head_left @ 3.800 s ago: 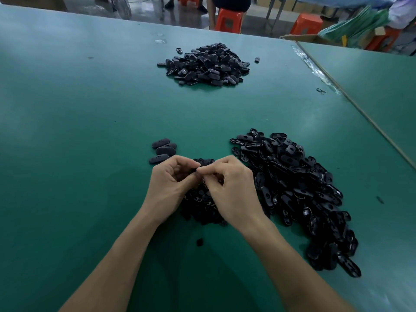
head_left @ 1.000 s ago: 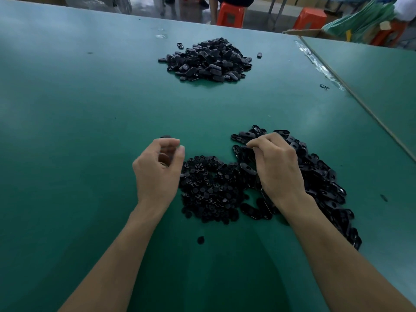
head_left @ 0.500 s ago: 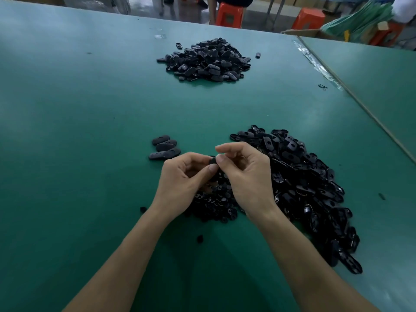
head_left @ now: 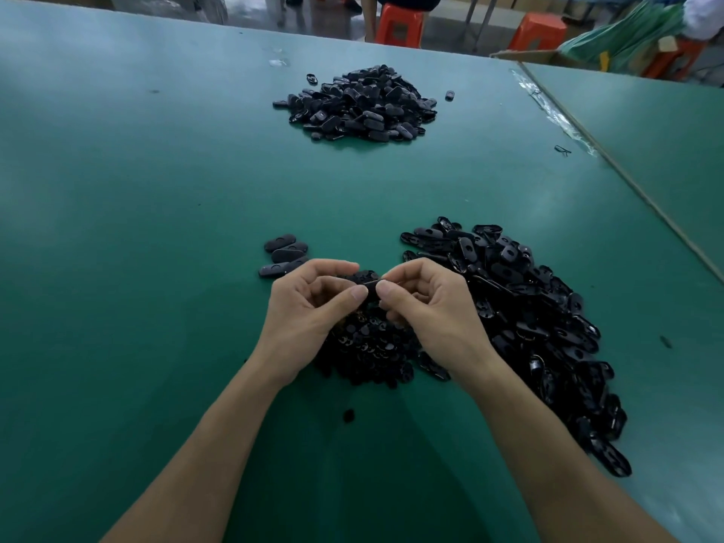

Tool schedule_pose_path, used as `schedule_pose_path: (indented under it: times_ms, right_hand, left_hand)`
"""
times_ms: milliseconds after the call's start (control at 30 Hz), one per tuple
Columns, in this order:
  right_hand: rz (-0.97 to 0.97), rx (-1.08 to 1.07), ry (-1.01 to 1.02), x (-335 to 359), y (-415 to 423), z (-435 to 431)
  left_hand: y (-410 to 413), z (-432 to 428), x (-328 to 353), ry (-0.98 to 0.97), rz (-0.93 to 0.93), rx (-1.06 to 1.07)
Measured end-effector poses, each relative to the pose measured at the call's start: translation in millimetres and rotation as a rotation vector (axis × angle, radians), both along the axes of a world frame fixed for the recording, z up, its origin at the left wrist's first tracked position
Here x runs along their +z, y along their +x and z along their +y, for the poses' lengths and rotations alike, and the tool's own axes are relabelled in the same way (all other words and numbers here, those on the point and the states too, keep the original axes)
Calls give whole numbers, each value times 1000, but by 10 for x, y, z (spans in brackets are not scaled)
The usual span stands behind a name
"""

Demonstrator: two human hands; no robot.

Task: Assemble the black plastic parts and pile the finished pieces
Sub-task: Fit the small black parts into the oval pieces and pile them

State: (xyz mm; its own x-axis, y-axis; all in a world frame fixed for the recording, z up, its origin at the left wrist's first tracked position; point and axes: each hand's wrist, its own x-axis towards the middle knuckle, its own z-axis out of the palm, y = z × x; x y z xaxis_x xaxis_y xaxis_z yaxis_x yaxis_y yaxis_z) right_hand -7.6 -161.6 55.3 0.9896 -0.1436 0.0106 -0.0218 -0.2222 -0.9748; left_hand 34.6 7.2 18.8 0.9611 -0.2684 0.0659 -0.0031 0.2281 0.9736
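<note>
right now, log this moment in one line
step: assembly | left hand: pinches black part | right hand: pinches black part | finished pieces: by left hand

I count two hands, the left hand and the right hand, with one black part pinched between their fingers. On the desk lie three heaps, none countable piece by piece: the far heap at twelve o'clock from the hands, the large heap at three to four, and the small heap at six. At ten o'clock are the finished pieces, four as far as I can tell. There are three loose singles: the left stray, the right stray and the near stray. A second desk sits at two o'clock. Beyond it I count three orange stools: the left stool, the middle stool and the right stool.
</note>
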Motion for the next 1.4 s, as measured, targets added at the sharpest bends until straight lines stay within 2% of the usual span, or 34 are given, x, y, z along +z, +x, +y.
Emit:
schedule_pose_path:
  times_ms: [200,600,700,833,933,1067,1400]
  right_hand:
    - [18,-17,-48,-28,-1,15]
    - [46,-28,107,-12,-5,8]
    - [38,-129,-88,-15,28,-91]
    - [68,-179,-726,-19,58,-330]
    - [154,-181,-1045,-44,64,-468]
    - [208,-157,-1163,-63,88,-555]
    - [158,-170,-1271,-29,139,-530]
  left_hand:
    - [2,4,-16,11,-16,-4]
    - [23,10,-15,20,-62,96]
    - [72,40,-54,35,-47,249]
    - [177,116,-133,95,15,441]
    - [249,136,-168,72,95,484]
    - [288,124,-174,54,141,528]
    - [215,123,-147,179,23,529]
